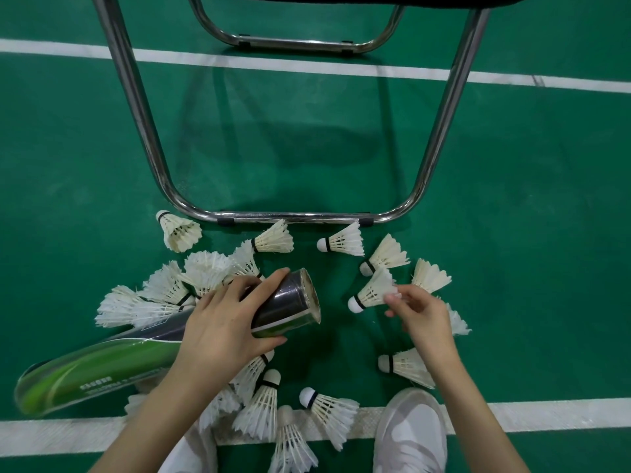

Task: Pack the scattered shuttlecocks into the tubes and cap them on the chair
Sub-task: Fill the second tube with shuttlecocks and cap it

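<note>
tube (102,367) | white print on green band | too blurred to read

white shuttlecocks (342,241), green-black tube (143,349) (white lettering), green floor (529,199)

The left hand (222,322) curled around the tube (164,339) near its open end, while the right hand (421,314), right of the tube's mouth, pinched a shuttlecock (374,291).

Green court floor (102,158) carried white lines, chair frame (293,216) at 12 o'clock, shuttlecocks (341,241) scattered centre to 6 o'clock.
</note>
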The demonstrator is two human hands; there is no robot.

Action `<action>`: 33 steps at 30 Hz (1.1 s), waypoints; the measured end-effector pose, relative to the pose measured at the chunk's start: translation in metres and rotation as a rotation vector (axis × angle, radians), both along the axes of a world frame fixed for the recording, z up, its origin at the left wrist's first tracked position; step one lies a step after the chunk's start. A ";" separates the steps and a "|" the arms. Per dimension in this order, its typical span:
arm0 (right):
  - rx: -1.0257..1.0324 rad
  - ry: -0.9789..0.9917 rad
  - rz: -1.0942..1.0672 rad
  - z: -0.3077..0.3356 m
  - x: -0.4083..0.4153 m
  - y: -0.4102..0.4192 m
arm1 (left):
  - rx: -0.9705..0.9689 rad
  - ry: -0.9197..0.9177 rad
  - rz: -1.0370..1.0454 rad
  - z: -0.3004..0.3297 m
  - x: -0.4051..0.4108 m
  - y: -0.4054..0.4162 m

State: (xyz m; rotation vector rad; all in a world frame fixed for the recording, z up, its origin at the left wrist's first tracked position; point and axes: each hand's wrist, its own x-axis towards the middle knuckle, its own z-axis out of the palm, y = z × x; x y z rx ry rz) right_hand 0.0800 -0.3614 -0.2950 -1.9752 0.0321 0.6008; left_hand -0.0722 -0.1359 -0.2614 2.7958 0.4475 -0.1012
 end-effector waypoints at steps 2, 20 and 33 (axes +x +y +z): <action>0.139 0.032 -0.013 0.018 -0.009 0.008 | 0.010 0.005 0.000 0.000 0.000 0.000; 0.362 0.201 0.363 0.033 -0.069 0.056 | 0.036 -0.028 -0.008 0.001 0.004 -0.003; 0.305 0.151 0.394 0.033 -0.041 0.052 | 0.016 -0.027 -0.008 0.000 0.004 -0.006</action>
